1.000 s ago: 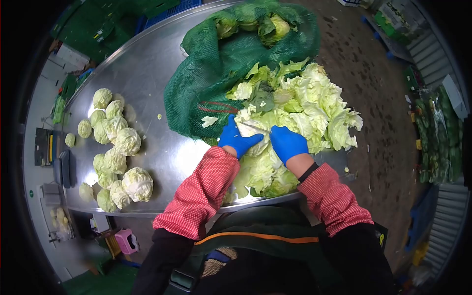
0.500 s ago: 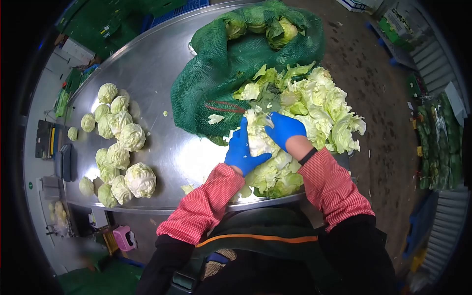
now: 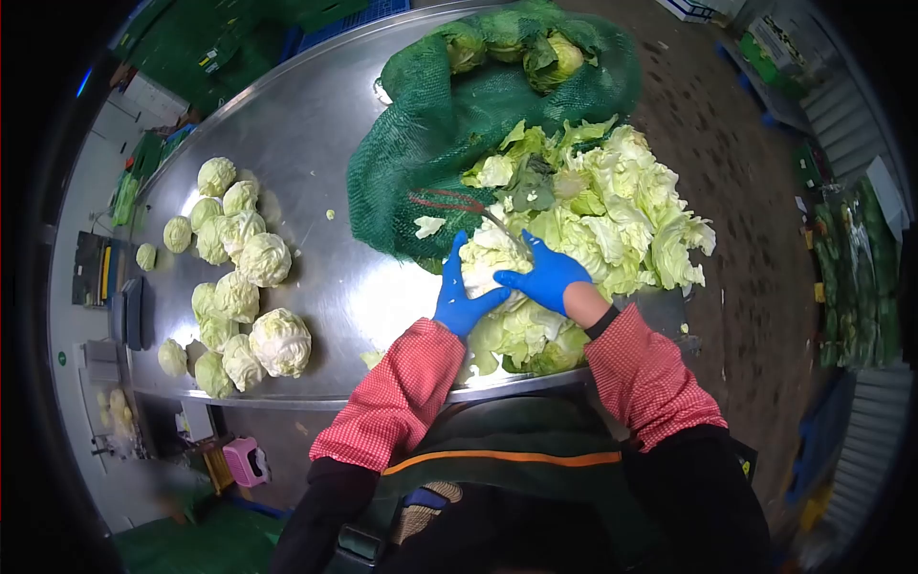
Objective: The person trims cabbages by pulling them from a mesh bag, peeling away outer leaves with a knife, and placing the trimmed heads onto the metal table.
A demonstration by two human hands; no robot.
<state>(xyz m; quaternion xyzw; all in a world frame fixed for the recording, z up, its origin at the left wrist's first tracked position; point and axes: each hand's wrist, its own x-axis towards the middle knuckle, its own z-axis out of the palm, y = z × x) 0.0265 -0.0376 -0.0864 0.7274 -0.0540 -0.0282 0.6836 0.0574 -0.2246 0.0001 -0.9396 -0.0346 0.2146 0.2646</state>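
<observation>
Near the front edge of the metal tabletop [image 3: 325, 124], a lettuce head [image 3: 492, 260] sits between the two gloved hands, over loose leaves. Left hand [image 3: 464, 304] is wrapped on its left side, fingers up along the flank, thumb across the near side; right hand [image 3: 552, 275] clasps the right side, thumb toward the other thumb. Thin curved thing, likely a blade [image 3: 496, 222], sticks out past the head's far side by the right fingertips; can't tell how firmly it's held or which way the edge faces. Main risk, judged: blade slipping on wet leaf and nicking the left fingers, which sit close. Head could also twist or roll, since the leaves under it look slick and uneven. Leaf pile [image 3: 622, 210] crowds the right side and reaches the table's edge, so a shove from the right arm could drop leaves on the floor [image 3: 741, 239]. Green net bag [image 3: 397, 177] lies just beyond the hands, red cord [image 3: 449, 202] near the blade, so a snag is possible; more heads [image 3: 566, 59] sit at its far end, in the way of anything moving straight out. Pale heads [image 3: 263, 259] are grouped at left, well apart; round ones near the edge could roll if bumped
</observation>
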